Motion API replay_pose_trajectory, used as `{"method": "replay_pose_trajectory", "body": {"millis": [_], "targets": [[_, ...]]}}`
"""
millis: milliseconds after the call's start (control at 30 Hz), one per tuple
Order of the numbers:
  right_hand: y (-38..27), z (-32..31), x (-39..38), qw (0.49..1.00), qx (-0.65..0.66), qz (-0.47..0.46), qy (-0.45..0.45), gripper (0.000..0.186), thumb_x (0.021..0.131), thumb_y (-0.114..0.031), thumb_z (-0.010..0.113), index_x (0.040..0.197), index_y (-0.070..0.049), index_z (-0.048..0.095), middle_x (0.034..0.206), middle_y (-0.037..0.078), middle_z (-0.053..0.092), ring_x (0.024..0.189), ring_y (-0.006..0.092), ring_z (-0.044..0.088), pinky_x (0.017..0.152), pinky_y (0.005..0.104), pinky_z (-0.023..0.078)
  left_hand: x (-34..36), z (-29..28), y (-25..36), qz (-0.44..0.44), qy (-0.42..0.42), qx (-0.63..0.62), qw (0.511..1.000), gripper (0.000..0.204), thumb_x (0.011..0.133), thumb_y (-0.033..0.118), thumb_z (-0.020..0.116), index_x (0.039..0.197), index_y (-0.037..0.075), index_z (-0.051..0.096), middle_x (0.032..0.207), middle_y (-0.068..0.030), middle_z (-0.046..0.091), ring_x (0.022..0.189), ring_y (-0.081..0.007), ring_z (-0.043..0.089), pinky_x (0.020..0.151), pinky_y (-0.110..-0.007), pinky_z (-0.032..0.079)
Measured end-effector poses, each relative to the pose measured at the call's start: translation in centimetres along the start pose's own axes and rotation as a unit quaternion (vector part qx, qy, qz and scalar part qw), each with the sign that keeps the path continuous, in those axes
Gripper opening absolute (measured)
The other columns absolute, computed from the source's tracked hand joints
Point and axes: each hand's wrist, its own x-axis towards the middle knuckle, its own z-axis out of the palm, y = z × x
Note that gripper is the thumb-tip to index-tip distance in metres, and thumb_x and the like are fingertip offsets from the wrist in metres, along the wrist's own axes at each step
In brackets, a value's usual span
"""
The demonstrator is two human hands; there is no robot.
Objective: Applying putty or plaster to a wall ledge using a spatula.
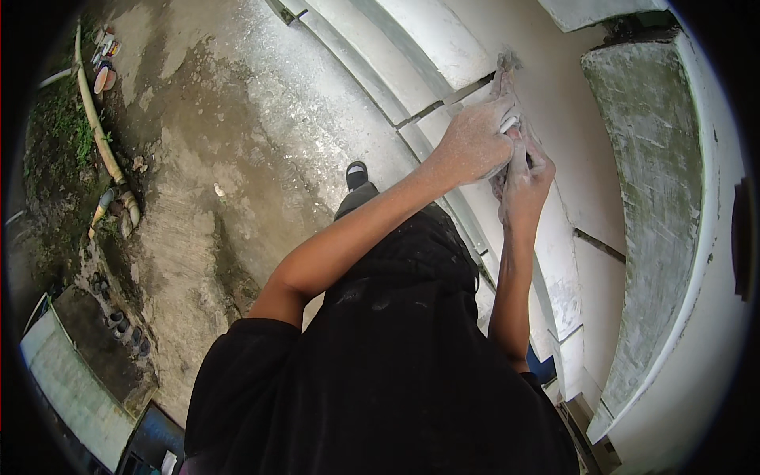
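Note:
My left hand (475,142), coated in pale dust, is closed at the upper right, pressed close against my right hand (526,178), also dusty and closed. A small white piece (509,124) shows between them. What each grips is mostly hidden. Just above, the dusty tip of something I cannot make out, finger or object, meets a pale ledge (443,39) near a dark gap.
A grey-green weathered slab (649,206) curves along the right. Stained concrete (206,134) spreads leftward, with pipes (107,146), plants (83,134), several pieces of footwear (119,324) and a pale panel (71,380). My shod foot (356,176) stands beside the ledges.

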Motion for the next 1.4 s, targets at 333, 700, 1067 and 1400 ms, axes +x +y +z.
{"method": "replay_pose_trajectory", "body": {"millis": [333,700,1067,1400], "targets": [[0.2,0.1,2.3,0.948,-0.129,-0.291,-0.005,0.033,0.099,-0.021,0.059,0.111,0.009,0.068,0.061,-0.001,0.053,0.052,0.0053,0.042,0.046,0.0265,0.033,-0.5,0.8,-1.0,0.062,0.070,0.009,0.996,0.054,0.072,0.004,0.051,0.125,-0.011,0.050,0.114,-0.0365,0.057,0.106,-0.0527,0.053,0.091,-0.051,0.044],[-1.1,1.5,2.0,0.997,-0.071,-0.024,0.004,0.033,0.098,-0.017,0.059,0.114,0.010,0.067,0.095,0.009,0.069,0.086,0.0127,0.055,0.086,0.0285,0.045,1.1,-0.6,-1.0,0.072,0.084,-0.012,0.994,0.047,0.075,0.004,0.052,0.121,-0.009,0.050,0.109,-0.0352,0.057,0.104,-0.0525,0.052,0.090,-0.049,0.045],[-1.3,1.1,1.8,0.998,-0.065,0.006,-0.012,0.030,0.098,-0.017,0.061,0.106,0.011,0.068,0.084,0.004,0.065,0.078,0.0103,0.051,0.076,0.0268,0.045,0.0,0.6,-1.9,0.090,0.093,-0.021,0.991,0.045,0.075,0.007,0.055,0.116,-0.010,0.052,0.100,-0.0334,0.059,0.093,-0.0508,0.056,0.085,-0.048,0.045],[1.1,1.1,4.7,0.989,-0.083,-0.122,0.016,0.036,0.097,-0.021,0.059,0.112,0.012,0.066,0.088,0.014,0.069,0.082,0.0177,0.056,0.084,0.0323,0.046,2.4,1.4,-2.5,0.117,0.224,-0.038,0.967,0.043,0.076,0.005,0.051,0.117,-0.007,0.054,0.102,-0.0313,0.061,0.097,-0.0447,0.060,0.087,-0.047,0.046]]}}
